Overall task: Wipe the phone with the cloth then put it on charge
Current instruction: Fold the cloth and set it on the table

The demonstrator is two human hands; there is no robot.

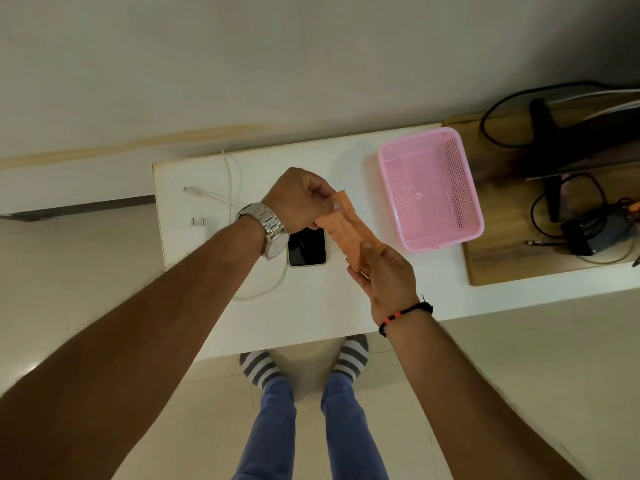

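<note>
Both your arms reach out over the counter (311,317). Your left hand (299,199), fingers curled, pinches the cloth's (349,233) far end; your right hand (389,278) grips its near end, so the cloth stretches between them. The phone (307,247) lies face up just below your left hand, with the cable (207,195) to that hand's left.

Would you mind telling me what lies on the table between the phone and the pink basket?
In the head view, only the orange cloth, held above the table by both hands, crosses between phone and pink basket.
</note>
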